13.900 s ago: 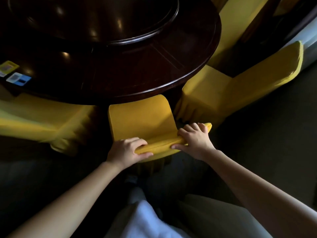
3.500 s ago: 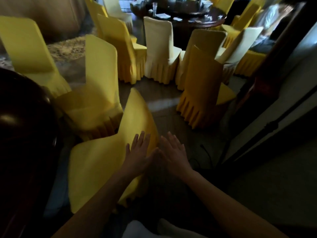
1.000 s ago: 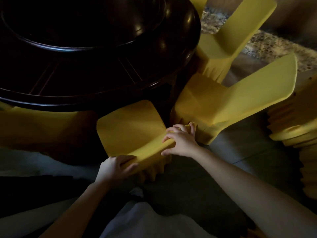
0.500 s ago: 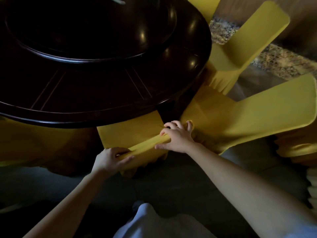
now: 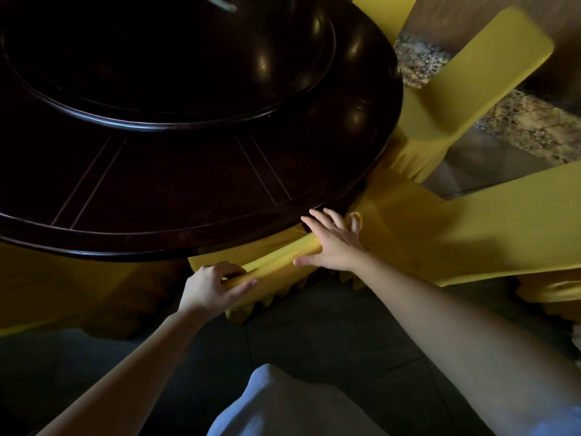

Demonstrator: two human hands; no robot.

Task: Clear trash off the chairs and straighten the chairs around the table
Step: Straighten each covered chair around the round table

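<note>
A yellow-covered chair (image 5: pixel 276 258) stands right below me, its seat almost wholly hidden under the rim of the dark round table (image 5: pixel 195 190). My left hand (image 5: pixel 213 286) is curled around the left end of the chair's backrest top. My right hand (image 5: pixel 333 243) lies on the right end of that top edge, fingers spread and reaching to the table rim, thumb under the edge. No trash shows on this chair.
A second yellow chair (image 5: pixel 471 234) sits close on the right, its back leaning away. A third yellow chair (image 5: pixel 456 92) stands further round the table. Another yellow cover (image 5: pixel 63 291) is on the left. A lazy Susan (image 5: pixel 157 58) tops the table.
The chair has slid further under the table, so less of its seat shows. My right hand's fingers have spread out from a curled grip. My left hand keeps its hold.
</note>
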